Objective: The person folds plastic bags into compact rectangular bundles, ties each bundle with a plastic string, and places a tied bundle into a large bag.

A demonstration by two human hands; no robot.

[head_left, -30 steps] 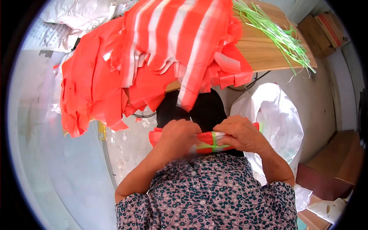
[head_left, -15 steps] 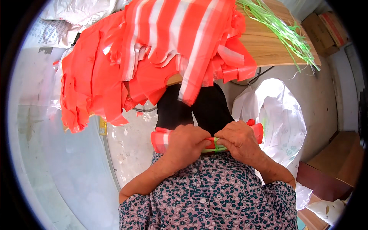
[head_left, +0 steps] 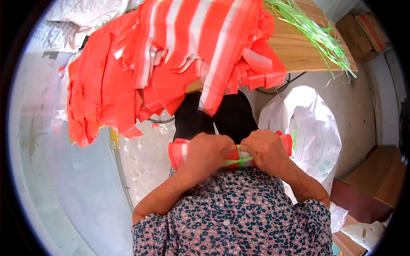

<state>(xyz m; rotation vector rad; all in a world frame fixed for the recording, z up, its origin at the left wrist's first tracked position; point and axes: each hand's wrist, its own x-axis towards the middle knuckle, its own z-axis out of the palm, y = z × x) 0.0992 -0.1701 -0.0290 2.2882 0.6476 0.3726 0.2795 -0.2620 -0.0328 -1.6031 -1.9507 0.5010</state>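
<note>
A rolled bundle of red-and-white striped plastic bags [head_left: 178, 153] lies across my lap. Green plastic twine [head_left: 240, 157] circles its middle, with a crossing or knot on the side nearest me. My left hand [head_left: 210, 150] is closed over the bundle's left half, its fingertips close to the twine. Closed over the right half is my right hand [head_left: 265, 149], thumb and fingers just beside the twine. Both palms and most fingertips are hidden, so whether they also pinch the twine ends cannot be seen.
A heap of red and striped plastic bags [head_left: 106, 72] hangs over the near edge of a wooden table [head_left: 299, 53]. Loose green twine strands [head_left: 314, 36] trail off its right side. A large white sack [head_left: 314, 141] stands open at my right, near cardboard boxes [head_left: 356, 36].
The bundle has rolled slightly, showing more of the green twine and its crossing on my side. Both hands have shifted a little away from me and stay closed on it.
</note>
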